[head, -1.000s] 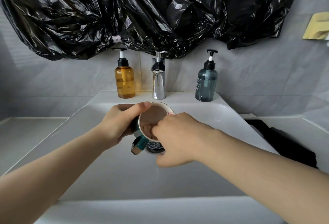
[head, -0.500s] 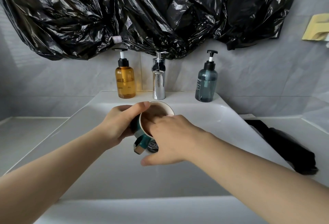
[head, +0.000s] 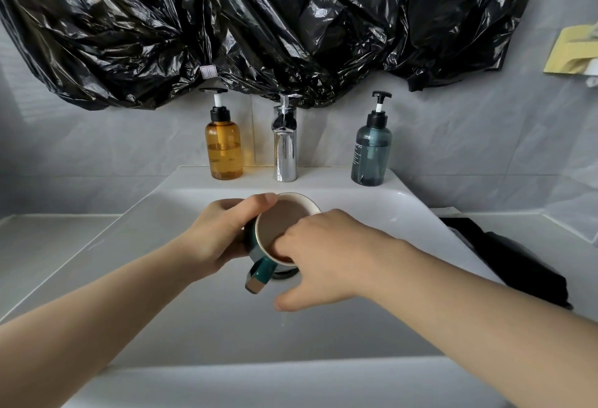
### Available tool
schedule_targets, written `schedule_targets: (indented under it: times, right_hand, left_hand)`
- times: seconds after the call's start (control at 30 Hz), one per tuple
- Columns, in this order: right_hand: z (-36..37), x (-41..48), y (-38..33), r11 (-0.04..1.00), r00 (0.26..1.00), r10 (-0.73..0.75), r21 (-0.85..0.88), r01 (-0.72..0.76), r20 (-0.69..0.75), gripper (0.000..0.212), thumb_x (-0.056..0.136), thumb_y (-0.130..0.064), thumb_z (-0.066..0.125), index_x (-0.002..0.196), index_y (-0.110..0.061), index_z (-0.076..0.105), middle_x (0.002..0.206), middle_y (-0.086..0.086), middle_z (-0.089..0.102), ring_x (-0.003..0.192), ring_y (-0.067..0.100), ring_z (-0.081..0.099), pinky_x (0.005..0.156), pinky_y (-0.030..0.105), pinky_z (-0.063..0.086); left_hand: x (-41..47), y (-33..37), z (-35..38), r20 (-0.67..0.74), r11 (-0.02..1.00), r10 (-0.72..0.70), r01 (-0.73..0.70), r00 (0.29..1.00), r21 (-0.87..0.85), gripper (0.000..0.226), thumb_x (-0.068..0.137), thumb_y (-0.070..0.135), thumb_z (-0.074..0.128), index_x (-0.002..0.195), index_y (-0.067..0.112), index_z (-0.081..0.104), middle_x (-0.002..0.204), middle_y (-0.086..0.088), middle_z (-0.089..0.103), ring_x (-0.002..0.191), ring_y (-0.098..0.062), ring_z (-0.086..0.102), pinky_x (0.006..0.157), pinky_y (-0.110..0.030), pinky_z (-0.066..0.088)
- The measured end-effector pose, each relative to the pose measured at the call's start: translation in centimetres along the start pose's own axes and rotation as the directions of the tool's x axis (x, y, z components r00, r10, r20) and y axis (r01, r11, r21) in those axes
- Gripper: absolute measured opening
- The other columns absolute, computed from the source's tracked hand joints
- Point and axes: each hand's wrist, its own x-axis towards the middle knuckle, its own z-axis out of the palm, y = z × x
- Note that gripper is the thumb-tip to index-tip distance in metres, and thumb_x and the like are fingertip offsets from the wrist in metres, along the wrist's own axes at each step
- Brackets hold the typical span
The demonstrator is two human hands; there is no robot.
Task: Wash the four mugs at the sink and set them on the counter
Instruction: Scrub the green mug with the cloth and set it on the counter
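Tilted over the sink [head: 194,326] drain, the teal mug [head: 281,223] looks like stiff, breakable ceramic, probably wet and slippery, so the left grip [head: 220,232] clamped round its body seems surer than the free handle [head: 260,273], while the right grip [head: 323,258], unclamped, dips its fingers inside with the thumb splayed clear.

Mug [head: 281,219]: glossy teal glaze outside, matt tan inside, metallic-looking handle tip. Faucet [head: 284,155]: polished chrome, mirror-shiny. Sink [head: 194,326]: smooth white, glossy, ceramic-looking. Amber bottle [head: 225,151] and blue-grey bottle [head: 370,158]: translucent plastic, black plastic pumps. Black sheeting [head: 259,19]: thin crinkled glossy plastic. Wall [head: 453,148]: grey tile, low sheen. Dark cloth [head: 517,262]: matt.
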Motion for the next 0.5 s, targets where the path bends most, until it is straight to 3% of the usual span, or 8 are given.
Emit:
schedule_targets:
  times: [0.07,0.13,0.27,0.4,0.5]
  right_hand:
    - [0.3,-0.3,-0.3,0.998,0.999,0.038,-0.055,-0.039,-0.026,0.035,0.082,-0.052,0.060,0.073,-0.022,0.046,0.075,-0.005,0.053,0.068,0.016,0.048,0.052,0.030,0.026]
    - [0.9,-0.1,-0.7,0.990,0.993,0.073,-0.112,-0.083,-0.089,0.030,0.082,-0.049,0.061,0.090,-0.021,0.054,0.092,-0.001,0.059,0.087,0.023,0.055,0.061,0.030,0.028]
    - [2.1,0.9,-1.0,0.983,0.982,0.129,-0.110,-0.145,-0.137,0.055,0.082,-0.050,0.062,0.124,-0.015,0.052,0.121,0.005,0.055,0.112,0.024,0.051,0.082,0.031,0.035]
    - [1.9,1.8,-0.6,0.995,0.981,0.093,-0.006,-0.096,-0.170,0.067,0.078,-0.052,0.066,0.133,-0.017,0.048,0.130,0.003,0.053,0.118,0.024,0.050,0.087,0.032,0.040]
    - [1.3,1.0,-0.3,1.000,0.988,0.008,0.017,-0.006,-0.155,0.059,0.080,-0.048,0.064,0.129,-0.020,0.047,0.126,-0.003,0.053,0.113,0.022,0.052,0.080,0.032,0.040]
  left_hand:
    - [0.0,0.0,0.1,0.000,1.000,0.015,-0.015,1.000,0.003,0.079,0.064,0.049,0.083,0.111,-0.010,0.062,0.093,-0.019,0.060,0.082,-0.032,0.055,0.077,-0.041,0.051]
    - [0.1,0.1,0.0,-0.014,1.000,0.026,-0.026,1.000,-0.002,0.082,0.060,0.051,0.081,0.110,-0.011,0.062,0.092,-0.019,0.059,0.081,-0.031,0.055,0.074,-0.039,0.053]
    - [0.0,0.4,0.0,-0.050,0.999,0.030,-0.031,0.998,-0.021,0.074,0.059,0.048,0.085,0.102,-0.010,0.065,0.088,-0.019,0.059,0.078,-0.030,0.055,0.069,-0.034,0.054]
    - [0.0,0.4,-0.2,-0.072,0.998,0.020,-0.024,0.997,-0.058,0.051,0.066,0.042,0.082,0.094,0.002,0.069,0.082,-0.015,0.064,0.067,-0.021,0.063,0.061,-0.029,0.057]
    - [0.0,0.3,-0.6,-0.067,0.999,0.007,-0.010,0.998,-0.052,0.062,0.063,0.047,0.077,0.101,-0.001,0.069,0.089,-0.018,0.063,0.080,-0.029,0.060,0.079,-0.040,0.054]
